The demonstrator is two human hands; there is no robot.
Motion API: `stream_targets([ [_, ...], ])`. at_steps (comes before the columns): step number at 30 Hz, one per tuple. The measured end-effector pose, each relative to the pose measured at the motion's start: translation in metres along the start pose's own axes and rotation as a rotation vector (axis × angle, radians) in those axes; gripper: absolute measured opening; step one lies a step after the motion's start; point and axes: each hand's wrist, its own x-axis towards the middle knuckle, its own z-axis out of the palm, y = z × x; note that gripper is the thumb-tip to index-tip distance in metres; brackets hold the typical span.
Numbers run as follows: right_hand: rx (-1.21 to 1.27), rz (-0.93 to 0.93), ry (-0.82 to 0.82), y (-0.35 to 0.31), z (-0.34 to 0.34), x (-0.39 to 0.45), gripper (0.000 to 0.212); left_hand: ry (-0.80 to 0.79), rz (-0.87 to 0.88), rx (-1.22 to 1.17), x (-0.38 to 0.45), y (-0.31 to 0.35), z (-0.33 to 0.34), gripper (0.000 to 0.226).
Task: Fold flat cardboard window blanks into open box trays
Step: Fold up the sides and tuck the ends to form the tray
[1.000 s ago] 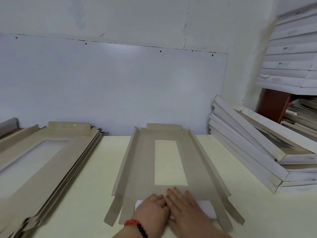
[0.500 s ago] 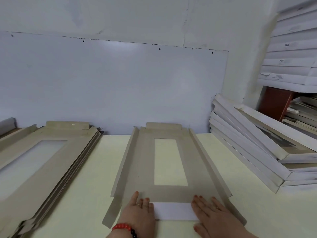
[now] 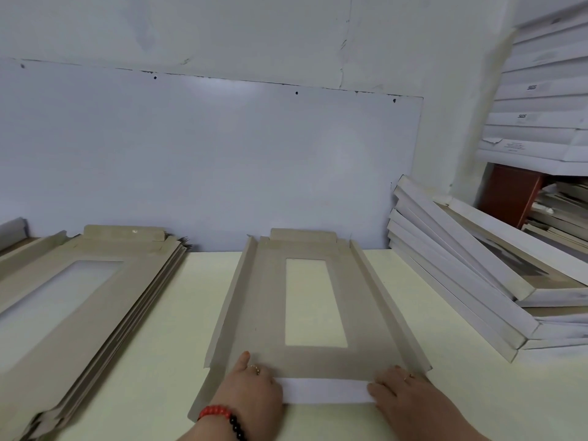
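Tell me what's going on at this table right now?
A person is folding a grey-brown cardboard window blank on the pale yellow table. Its near end flap is folded over, white side up. The left hand and right hand press flat on that flap's two ends. Both long side flaps are partly raised. A stack of unfolded blanks lies on the left; finished white box trays lean in a pile on the right.

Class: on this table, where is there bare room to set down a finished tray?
Bare table lies between the stack of flat blanks and the blank being folded. A narrower strip runs right of it, before the leaning white boxes. The near edge is crowded by both hands.
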Motion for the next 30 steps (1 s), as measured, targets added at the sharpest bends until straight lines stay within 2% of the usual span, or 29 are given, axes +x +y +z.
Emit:
stream_targets([
  [3,0.059,0.059,-0.075,0.002,-0.012,0.012,0.014,0.044,-0.014,-0.142,-0.001,-0.009,-0.008,0.035],
  [5,0.109,0.165,-0.217,0.000,-0.016,0.024,0.031,0.066,-0.051,-0.232,0.000,-0.015,-0.014,0.031],
  [6,0.114,0.215,-0.319,0.000,-0.020,0.029,0.033,0.058,-0.074,-0.253,0.002,-0.018,-0.019,0.030],
  [10,0.134,0.257,-0.556,0.001,-0.010,0.045,0.044,-0.059,-0.087,-0.171,0.019,-0.013,-0.036,0.029],
  [13,-0.044,0.208,-0.627,-0.009,-0.007,0.057,0.045,-0.112,-0.100,-0.066,0.032,-0.001,-0.040,0.032],
  [15,-0.079,0.182,-0.681,-0.021,0.002,0.061,0.056,-0.088,-0.128,-0.068,0.038,0.010,-0.035,0.041],
  [18,0.109,0.257,-0.614,-0.049,0.011,0.069,0.061,-0.045,-0.091,-0.203,0.042,0.028,-0.019,0.059],
  [20,0.201,0.224,-0.439,-0.059,0.014,0.067,0.066,-0.024,-0.043,-0.296,0.043,0.036,-0.009,0.064],
  [23,0.172,0.107,-0.493,-0.060,0.004,0.065,0.056,-0.023,-0.037,-0.351,0.045,0.036,0.003,0.064],
  [25,0.153,0.092,-0.523,-0.053,0.007,0.057,0.049,-0.046,-0.055,-0.355,0.044,0.030,0.009,0.064],
  [28,0.132,0.129,-0.621,-0.048,-0.003,0.053,0.076,-0.090,-0.082,-0.335,0.044,0.022,0.016,0.083],
  [29,0.200,0.146,-0.642,-0.045,-0.004,0.050,0.081,-0.102,-0.093,-0.334,0.043,0.020,0.017,0.089],
  [30,0.170,0.159,-0.455,-0.039,0.004,0.049,0.082,-0.117,-0.102,-0.331,0.042,0.018,0.018,0.095],
])
